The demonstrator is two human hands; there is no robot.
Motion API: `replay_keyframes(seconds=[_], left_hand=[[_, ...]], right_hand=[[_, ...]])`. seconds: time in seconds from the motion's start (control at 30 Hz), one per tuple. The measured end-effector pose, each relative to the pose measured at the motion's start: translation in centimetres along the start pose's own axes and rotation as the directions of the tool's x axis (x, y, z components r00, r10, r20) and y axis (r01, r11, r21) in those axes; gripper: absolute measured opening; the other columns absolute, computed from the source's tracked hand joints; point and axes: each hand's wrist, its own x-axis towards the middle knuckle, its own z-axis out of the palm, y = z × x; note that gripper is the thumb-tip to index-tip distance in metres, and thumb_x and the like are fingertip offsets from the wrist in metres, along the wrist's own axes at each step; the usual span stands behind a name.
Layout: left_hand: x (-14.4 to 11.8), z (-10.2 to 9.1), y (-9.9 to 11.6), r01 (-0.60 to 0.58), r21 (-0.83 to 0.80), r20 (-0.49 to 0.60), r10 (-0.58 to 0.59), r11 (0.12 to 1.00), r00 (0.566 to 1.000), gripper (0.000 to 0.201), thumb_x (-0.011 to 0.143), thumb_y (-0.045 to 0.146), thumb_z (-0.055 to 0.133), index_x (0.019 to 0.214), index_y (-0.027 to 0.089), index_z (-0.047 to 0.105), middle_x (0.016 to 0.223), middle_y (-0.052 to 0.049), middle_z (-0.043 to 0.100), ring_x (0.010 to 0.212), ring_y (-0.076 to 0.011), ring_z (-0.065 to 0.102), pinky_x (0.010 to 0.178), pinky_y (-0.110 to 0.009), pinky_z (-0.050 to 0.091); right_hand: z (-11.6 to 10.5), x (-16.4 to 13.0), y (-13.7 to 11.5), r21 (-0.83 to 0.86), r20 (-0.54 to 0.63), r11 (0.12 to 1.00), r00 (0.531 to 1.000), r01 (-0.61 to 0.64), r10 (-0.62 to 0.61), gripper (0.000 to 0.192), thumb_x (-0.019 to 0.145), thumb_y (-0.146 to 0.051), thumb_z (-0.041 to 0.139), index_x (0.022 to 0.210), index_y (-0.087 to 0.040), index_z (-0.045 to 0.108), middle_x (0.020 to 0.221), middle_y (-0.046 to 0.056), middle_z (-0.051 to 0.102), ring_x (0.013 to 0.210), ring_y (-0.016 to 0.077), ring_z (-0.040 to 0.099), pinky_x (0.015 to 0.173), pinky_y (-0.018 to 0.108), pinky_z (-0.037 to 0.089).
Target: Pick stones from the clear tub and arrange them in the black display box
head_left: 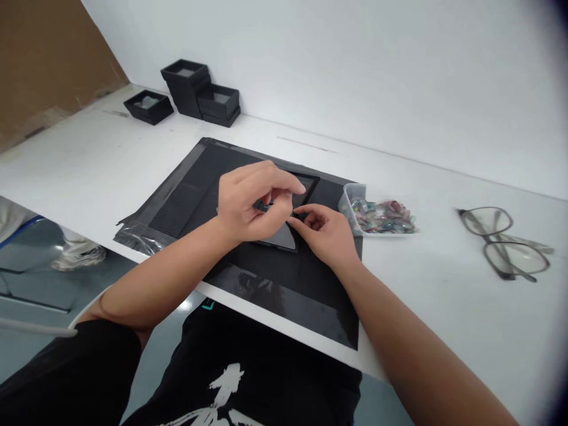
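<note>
A black mat (284, 272) lies under both hands, with clear tape over its edges. On it is a flat, black-edged box or tray with a grey inside (279, 238), mostly covered by my left hand. My left hand (255, 201) is raised over this tray, fingers curled, index fingertip and thumb close together; whatever they pinch is hidden. My right hand (326, 234) rests at the tray's right side, its thumb and index finger pinched at the edge on something too small to name. Beside it stands a clear plastic container (352, 204) of glossy coloured pieces (386, 216).
Several black boxes (186, 89) are stacked at the back left by the white wall, and another open black box (148, 106) sits beside them. A pair of glasses (501, 236) lies on the white table (444, 284) at the right. The table's front edge runs below my forearms.
</note>
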Motion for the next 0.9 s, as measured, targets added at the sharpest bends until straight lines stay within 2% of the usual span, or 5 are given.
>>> replay_keyframes(seconds=[0.37,0.53,0.7,0.8,0.9], left_hand=[[-0.6,0.6,0.6,0.065,-0.015,0.165,-0.061,0.998,0.984,0.020,0.074,0.007,0.050,0.080,0.020,0.065,0.063,0.003,0.064,0.050,-0.0067,0.051,0.053,-0.021,0.045],[-0.6,0.6,0.6,0.103,0.006,0.163,-0.103,0.995,0.981,0.021,0.074,0.007,0.051,0.079,0.020,0.066,0.063,0.003,0.064,0.052,-0.0080,0.052,0.054,-0.022,0.045],[-0.7,0.6,0.4,0.094,0.002,0.157,-0.093,0.996,0.983,0.019,0.077,0.008,0.052,0.081,0.020,0.067,0.063,0.002,0.064,0.054,-0.0084,0.053,0.058,-0.022,0.046],[-0.9,0.7,0.6,0.027,-0.057,0.249,-0.012,0.998,0.968,0.019,0.079,0.010,0.053,0.085,0.020,0.067,0.066,0.002,0.065,0.055,-0.0081,0.054,0.057,-0.021,0.045],[-1.3,0.9,1.2,-0.033,-0.111,0.340,0.069,0.993,0.938,0.018,0.082,0.013,0.053,0.088,0.021,0.068,0.066,0.003,0.064,0.055,-0.0085,0.055,0.055,-0.021,0.043]], right_hand=[[0.1,-0.5,-0.8,-0.139,-0.062,0.990,0.998,0.010,-0.019,0.026,0.082,-0.040,0.063,0.099,-0.023,0.073,0.063,-0.003,0.062,0.057,0.0142,0.055,0.052,0.027,0.033],[0.3,-0.4,-0.6,-0.087,-0.126,0.994,0.989,0.069,-0.080,0.027,0.084,-0.037,0.063,0.105,-0.023,0.073,0.058,-0.004,0.056,0.055,0.0137,0.052,0.054,0.027,0.035],[0.0,-1.0,-0.7,-0.083,-0.130,0.986,0.979,0.145,-0.155,0.022,0.086,-0.035,0.062,0.099,-0.022,0.074,0.056,-0.004,0.053,0.051,0.0127,0.050,0.053,0.027,0.035],[-1.2,-1.8,-1.4,-0.180,-0.166,0.945,0.938,0.275,-0.304,0.019,0.088,-0.033,0.059,0.091,-0.020,0.074,0.058,-0.002,0.056,0.055,0.0135,0.052,0.056,0.028,0.036],[-2.4,-2.4,-1.9,-0.307,-0.235,0.868,0.853,0.390,-0.466,0.019,0.089,-0.028,0.056,0.085,-0.019,0.072,0.060,0.000,0.058,0.060,0.0151,0.053,0.063,0.029,0.040]])
